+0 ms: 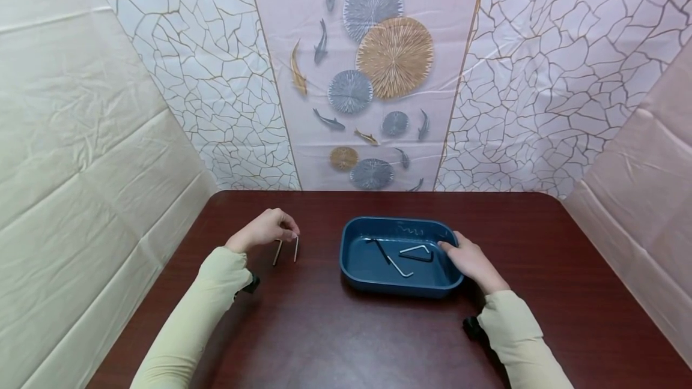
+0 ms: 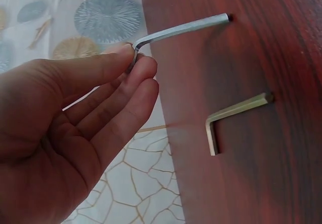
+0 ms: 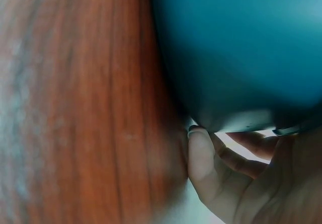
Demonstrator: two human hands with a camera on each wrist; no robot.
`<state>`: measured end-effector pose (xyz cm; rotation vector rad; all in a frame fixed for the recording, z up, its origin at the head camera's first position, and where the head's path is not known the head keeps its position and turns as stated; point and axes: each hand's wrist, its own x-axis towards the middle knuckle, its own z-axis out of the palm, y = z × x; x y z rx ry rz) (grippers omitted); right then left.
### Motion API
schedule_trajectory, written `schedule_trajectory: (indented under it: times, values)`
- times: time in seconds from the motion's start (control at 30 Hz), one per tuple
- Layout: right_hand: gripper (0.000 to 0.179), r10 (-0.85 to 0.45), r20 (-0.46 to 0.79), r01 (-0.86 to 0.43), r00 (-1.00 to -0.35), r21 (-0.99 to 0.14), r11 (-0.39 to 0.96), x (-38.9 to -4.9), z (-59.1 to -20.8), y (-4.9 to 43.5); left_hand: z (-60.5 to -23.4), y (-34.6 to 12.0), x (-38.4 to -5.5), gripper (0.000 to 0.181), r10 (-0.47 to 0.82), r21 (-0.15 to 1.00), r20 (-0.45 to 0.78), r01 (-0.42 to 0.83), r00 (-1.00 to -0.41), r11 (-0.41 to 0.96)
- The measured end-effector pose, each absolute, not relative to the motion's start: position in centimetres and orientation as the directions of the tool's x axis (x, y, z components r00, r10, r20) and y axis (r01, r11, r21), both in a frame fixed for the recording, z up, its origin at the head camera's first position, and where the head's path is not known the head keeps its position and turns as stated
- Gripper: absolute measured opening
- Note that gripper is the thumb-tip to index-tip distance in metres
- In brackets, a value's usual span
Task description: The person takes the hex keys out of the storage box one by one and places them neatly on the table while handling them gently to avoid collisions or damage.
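My left hand (image 1: 268, 227) pinches the short arm of a silver hex key (image 2: 183, 30) between thumb and fingertips; its long arm points down toward the table. Whether its tip touches the wood I cannot tell. Close by, a brass-coloured hex key (image 2: 236, 109) lies on the table. At the right end of a blue tray (image 1: 373, 286), my right hand (image 1: 473, 261) grips the rim, thumb on the inner side and the other fingers mostly hidden. Inside the tray lie several hex keys, among them a silver one (image 1: 400, 267) and a black one (image 1: 416, 258).
The dark red-brown wooden table (image 1: 303, 329) carries the tray right of its middle. Behind its far edge hangs a patterned cloth (image 1: 373, 137). Pale cloth walls (image 1: 81, 167) stand at both sides.
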<state>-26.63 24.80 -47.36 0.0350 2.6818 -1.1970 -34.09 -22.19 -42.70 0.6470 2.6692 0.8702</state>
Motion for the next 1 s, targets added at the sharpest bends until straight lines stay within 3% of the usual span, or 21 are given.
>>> schedule_trajectory:
  times: [0.53,1.0]
  values:
    - [0.063,-0.055,-0.198,0.113,-0.979,-0.741,0.661,-26.7,-47.4,24.7,-43.9,-22.3,-35.2,0.006,0.485,0.504,-0.085,0.382,-0.870,0.774]
    - [0.066,-0.067,-0.181,0.088,-0.981,-0.729,0.679,-26.6,-47.2,24.8,-45.2,-22.4,-35.7,0.006,0.506,0.497,-0.109,0.394,-0.856,0.773]
